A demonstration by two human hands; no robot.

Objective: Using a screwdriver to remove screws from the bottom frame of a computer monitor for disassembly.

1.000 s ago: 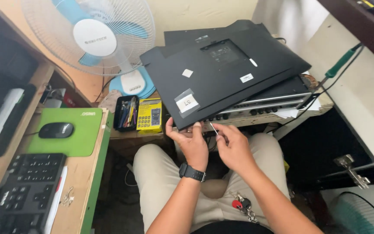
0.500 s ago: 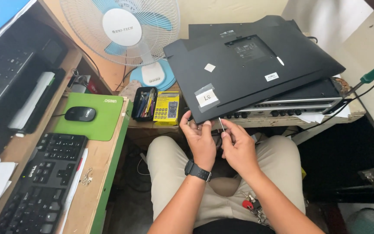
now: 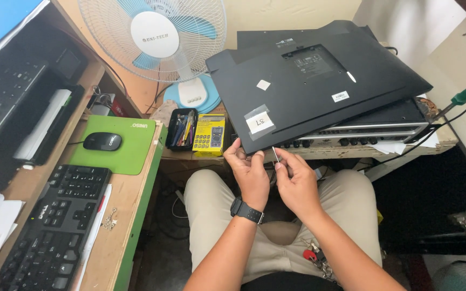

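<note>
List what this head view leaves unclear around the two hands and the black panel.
- Thin pale piece pinched by the right hand: too small to identify.
- Left hand grip: fingertips hidden under the black panel edge.
- Grey unit beneath: mostly covered by the panel.

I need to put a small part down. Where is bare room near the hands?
Bare green mouse pad right of the mouse, and desk wood right of the keyboard. Crowded under the black panel by the pen case.
</note>
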